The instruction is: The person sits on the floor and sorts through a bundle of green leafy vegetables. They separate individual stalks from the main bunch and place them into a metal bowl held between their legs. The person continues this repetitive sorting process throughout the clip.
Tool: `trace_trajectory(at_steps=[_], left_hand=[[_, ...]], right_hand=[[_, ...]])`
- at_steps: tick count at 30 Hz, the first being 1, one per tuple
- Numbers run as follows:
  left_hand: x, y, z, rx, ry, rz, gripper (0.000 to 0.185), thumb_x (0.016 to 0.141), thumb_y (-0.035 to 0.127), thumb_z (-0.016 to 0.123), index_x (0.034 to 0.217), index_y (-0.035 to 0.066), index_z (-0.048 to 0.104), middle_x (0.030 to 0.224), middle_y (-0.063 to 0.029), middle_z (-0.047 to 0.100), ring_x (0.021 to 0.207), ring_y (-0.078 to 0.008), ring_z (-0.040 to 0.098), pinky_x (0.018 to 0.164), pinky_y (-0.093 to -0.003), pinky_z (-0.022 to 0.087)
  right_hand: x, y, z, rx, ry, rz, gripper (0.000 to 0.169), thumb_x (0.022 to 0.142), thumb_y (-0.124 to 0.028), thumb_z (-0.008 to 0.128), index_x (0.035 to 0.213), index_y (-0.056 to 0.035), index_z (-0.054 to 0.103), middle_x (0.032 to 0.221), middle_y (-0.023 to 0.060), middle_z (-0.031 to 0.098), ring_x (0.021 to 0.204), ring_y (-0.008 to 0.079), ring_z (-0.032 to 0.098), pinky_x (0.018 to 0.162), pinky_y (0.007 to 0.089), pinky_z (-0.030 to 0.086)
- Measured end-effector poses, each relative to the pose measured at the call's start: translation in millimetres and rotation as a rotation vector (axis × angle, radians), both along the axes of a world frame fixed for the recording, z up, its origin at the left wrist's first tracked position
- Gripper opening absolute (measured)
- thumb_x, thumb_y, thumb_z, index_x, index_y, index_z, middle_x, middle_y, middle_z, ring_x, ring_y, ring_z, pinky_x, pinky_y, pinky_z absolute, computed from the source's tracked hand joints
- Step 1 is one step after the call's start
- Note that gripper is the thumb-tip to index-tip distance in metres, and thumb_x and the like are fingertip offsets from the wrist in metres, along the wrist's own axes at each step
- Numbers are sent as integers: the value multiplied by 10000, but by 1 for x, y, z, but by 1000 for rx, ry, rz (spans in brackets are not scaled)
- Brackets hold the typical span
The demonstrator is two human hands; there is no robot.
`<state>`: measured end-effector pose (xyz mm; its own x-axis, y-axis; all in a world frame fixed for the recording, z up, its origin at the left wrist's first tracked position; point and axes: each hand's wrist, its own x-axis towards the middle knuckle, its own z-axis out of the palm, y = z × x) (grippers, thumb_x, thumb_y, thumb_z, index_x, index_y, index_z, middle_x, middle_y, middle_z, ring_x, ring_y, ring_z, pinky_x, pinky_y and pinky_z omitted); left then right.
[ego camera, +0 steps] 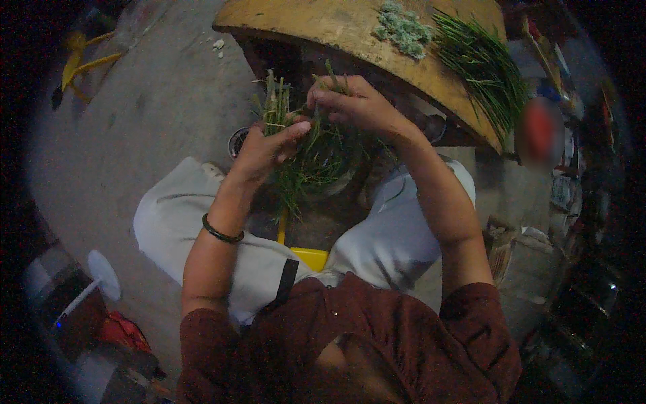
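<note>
A bunch of thin green stems [277, 103] is gripped in my left hand [265, 146], cut ends up and leafy tips [315, 169] hanging down between my knees. A pale narrow band seems to cross the stems just above my thumb. To the right, my right hand [366, 106] pinches a few more stems [335, 83] between thumb and fingers, close beside the bunch. Some fingertips of both hands are hidden by the greenery. Below the leaves, a rounded, shiny thing is partly covered and cannot be made out.
Ahead is a wooden table [313, 17] with a curved-looking edge. On it lie a pile of pale green fibrous strands [402, 30] and a heap of long green stems [479, 65]. A yellow seat [309, 258] shows beneath me. Flattened cardboard [525, 257] lies at right, a yellow-legged object [75, 60] far left.
</note>
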<state>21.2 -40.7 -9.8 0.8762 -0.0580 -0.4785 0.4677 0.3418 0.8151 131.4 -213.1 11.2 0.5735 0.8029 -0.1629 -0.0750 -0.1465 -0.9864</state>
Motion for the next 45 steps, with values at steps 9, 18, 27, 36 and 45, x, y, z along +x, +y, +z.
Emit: trace_trajectory(at_steps=[9,18,27,36,45], left_hand=[[-2,1,-15,-29,-82,52,205,782,166,673,944,70,593,803,-28,646,560,-38,480,461,-183,319],[-9,3,-18,173,-42,49,194,769,192,694,918,98,613,787,2,640,579,-32,485,475,-179,326],[-8,9,-18,233,-107,45,164,773,195,683,885,90,627,812,-1,642,648,-40,527,524,-189,373],[-11,14,-14,116,-15,98,174,782,182,663,911,77,613,847,-4,651,574,-23,476,487,-181,344],[-13,16,-10,19,-19,5,159,799,140,631,932,70,580,865,-53,658,484,-24,373,440,-174,300]], right_hand=[[-3,2,-2,-87,-268,15,144,818,-177,643,838,-41,602,743,-41,555,696,50,500,618,213,416],[-7,-1,-10,-247,-247,11,154,768,-148,684,776,-4,632,702,7,614,694,52,531,628,235,438],[-1,-6,-15,-121,-524,-270,174,796,-180,645,823,-9,619,725,-14,592,690,48,521,605,233,430],[14,-25,-10,-133,-440,-179,211,826,-204,618,873,1,615,737,-4,599,700,71,530,648,235,434],[-15,4,-14,-58,-183,-143,275,807,-242,663,988,-36,643,845,7,624,753,73,532,684,239,438]])
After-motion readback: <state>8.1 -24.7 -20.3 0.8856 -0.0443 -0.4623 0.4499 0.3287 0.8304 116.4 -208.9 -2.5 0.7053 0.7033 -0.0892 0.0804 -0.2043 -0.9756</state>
